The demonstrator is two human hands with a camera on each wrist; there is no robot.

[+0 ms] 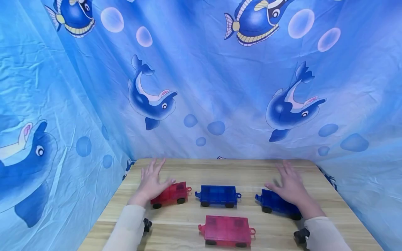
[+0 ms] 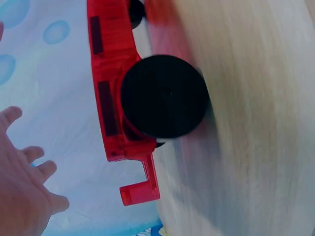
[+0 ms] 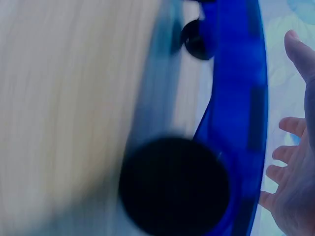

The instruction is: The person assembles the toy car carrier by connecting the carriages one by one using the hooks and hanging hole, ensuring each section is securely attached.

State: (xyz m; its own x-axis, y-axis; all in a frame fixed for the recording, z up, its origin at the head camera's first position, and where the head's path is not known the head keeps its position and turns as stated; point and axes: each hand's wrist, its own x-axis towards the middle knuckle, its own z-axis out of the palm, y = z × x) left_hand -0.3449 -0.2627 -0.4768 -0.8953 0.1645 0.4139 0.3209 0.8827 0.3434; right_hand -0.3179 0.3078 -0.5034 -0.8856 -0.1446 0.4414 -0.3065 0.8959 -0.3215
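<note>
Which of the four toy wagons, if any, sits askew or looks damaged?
The red wagon under the left hand is turned slightly off the line of the middle blue wagon. The near red wagon sits alone in front. No damage shows.

A blue toy car (image 3: pixel 236 98) fills the middle of the right wrist view, seen very close and from its side, its translucent body curving down the frame. One black wheel (image 3: pixel 174 184) looms large and blurred at the bottom, and a second, smaller-looking wheel (image 3: pixel 197 39) sits near the top, both against the pale wooden table (image 3: pixel 64 113). At the right edge the right hand (image 3: pixel 295 191) shows with its fingers (image 3: pixel 293 125) spread and straight, above the car's body.
</note>
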